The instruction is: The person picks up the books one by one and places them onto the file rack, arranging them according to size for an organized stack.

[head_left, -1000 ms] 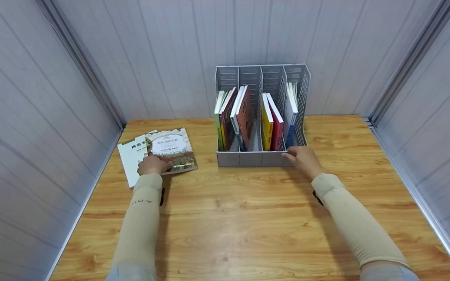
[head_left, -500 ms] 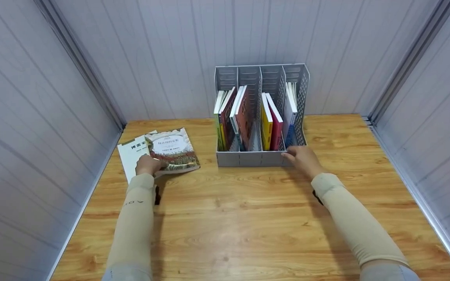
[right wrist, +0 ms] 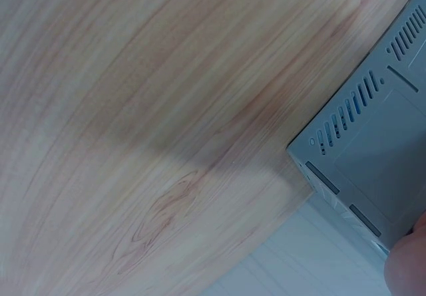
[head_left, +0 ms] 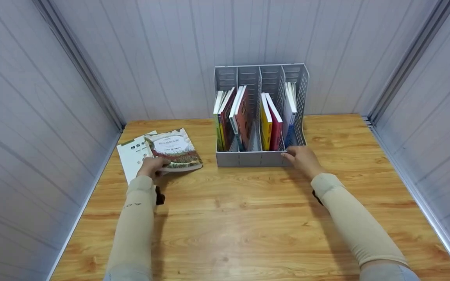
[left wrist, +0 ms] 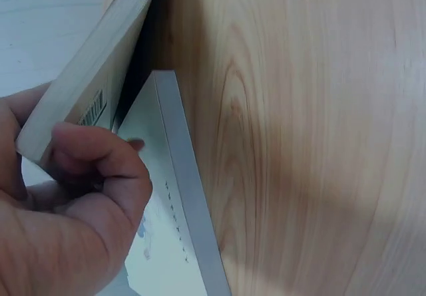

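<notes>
My left hand (head_left: pixel 150 167) pinches the near edge of a paperback book (head_left: pixel 174 145) with a white oval and a flowery field on its cover. In the left wrist view, thumb and fingers grip a corner of this book (left wrist: pixel 93 63), tilted up above another book (left wrist: pixel 166 176). That pale book (head_left: pixel 129 158) lies on the table, partly covered. At the far side of the table stands a grey four-slot magazine rack (head_left: pixel 252 159). My right hand (head_left: pixel 306 160) grips its front rim near the right corner; mostly a fingertip shows in the right wrist view.
Upright books fill parts of the rack: green and dark red ones at left, an orange-brown one (head_left: pixel 244 119), a yellow one (head_left: pixel 266 125), a red one (head_left: pixel 276 127), and a white-blue one (head_left: pixel 290 117). Pale panel walls (head_left: pixel 162 58) enclose the wooden table (head_left: pixel 229 218) on three sides.
My left hand has shifted slightly left and taken hold of the flowery book's near edge, which has tilted up, its right corner shifting right. The right hand has stayed on the rack.
</notes>
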Demonstrator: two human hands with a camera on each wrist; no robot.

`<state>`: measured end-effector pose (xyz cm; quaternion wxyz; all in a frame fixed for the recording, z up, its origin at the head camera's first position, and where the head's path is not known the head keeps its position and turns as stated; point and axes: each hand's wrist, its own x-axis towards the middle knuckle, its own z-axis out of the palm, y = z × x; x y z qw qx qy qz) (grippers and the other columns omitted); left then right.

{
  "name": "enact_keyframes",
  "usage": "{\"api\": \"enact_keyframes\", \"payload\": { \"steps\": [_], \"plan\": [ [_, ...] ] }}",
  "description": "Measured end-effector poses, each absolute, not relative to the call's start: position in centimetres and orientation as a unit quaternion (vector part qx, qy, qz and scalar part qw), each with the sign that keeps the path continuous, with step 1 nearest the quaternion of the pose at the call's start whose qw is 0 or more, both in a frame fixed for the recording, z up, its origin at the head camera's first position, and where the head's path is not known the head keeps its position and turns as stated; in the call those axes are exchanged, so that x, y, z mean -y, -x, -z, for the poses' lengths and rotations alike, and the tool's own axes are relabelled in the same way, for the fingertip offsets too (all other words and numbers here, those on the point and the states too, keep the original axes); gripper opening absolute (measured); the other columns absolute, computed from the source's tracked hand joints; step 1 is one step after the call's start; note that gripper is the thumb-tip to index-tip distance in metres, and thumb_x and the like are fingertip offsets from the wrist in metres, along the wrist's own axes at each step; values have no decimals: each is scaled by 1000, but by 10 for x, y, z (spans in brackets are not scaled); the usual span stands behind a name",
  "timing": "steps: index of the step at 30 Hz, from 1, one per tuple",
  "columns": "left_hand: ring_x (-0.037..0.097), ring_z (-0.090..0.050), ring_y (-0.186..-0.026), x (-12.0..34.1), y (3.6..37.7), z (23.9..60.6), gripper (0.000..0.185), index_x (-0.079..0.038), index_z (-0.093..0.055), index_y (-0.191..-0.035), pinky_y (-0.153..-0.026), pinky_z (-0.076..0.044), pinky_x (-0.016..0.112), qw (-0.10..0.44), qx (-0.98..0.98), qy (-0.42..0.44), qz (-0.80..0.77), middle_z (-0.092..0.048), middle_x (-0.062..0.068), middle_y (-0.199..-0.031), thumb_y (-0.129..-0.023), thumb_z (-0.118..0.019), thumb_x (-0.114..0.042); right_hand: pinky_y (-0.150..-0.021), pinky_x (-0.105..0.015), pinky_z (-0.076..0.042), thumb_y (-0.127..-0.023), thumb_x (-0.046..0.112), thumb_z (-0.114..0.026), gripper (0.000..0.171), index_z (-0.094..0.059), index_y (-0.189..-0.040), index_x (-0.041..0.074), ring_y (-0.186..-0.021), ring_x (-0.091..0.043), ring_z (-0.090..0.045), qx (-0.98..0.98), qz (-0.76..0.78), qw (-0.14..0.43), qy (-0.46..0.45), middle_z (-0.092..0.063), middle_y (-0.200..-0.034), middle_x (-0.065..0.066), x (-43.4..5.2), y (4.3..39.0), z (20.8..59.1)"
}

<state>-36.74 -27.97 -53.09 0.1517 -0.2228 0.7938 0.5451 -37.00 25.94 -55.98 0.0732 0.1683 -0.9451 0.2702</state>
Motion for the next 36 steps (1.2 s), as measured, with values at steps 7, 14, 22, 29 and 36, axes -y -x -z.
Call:
{"api": "enact_keyframes", "payload": {
  "steps": [7,14,22,29,36],
  "plan": [
    [28,-54,-135,279,369,537,102,7,10,-169,-110,-55,39,126,-784,239,-559,-34,28,-169,-104,-66,-16,-77,-51,-57,-108,26,-69,28,-77,-99,1,-76,-27,-64,945,-275,71,-163,-78,-91,-17,-259,372,561],
    [31,-47,-137,272,369,543,92,12,1,-168,-113,-51,39,88,-774,241,-579,-29,28,-169,-98,-56,-3,-79,-51,-57,-109,28,-68,29,-77,-99,2,-80,-29,-66,944,-282,63,-160,-78,-94,-16,-257,370,560],
    [33,-41,-119,259,366,534,47,12,-34,-132,-94,-37,36,53,-807,227,-543,-37,24,-134,-91,-49,-3,-79,-54,-59,-108,28,-69,30,-78,-96,1,-78,-32,-69,947,-258,88,-170,-79,-91,-18,-258,370,561],
    [30,-45,-111,250,360,533,40,8,-35,-128,-85,-43,34,18,-777,221,-589,-39,18,-126,-91,-48,-1,-84,-57,-61,-108,28,-70,30,-79,-101,0,-88,-38,-74,946,-262,87,-170,-80,-98,-20,-258,370,561],
    [33,-46,-120,243,359,534,58,19,-40,-144,-102,-45,37,-17,-785,201,-585,-43,29,-148,-91,-50,-3,-79,-55,-59,-107,27,-71,29,-78,-96,1,-81,-35,-71,945,-264,95,-170,-79,-93,-19,-258,370,562]
  ]
}}
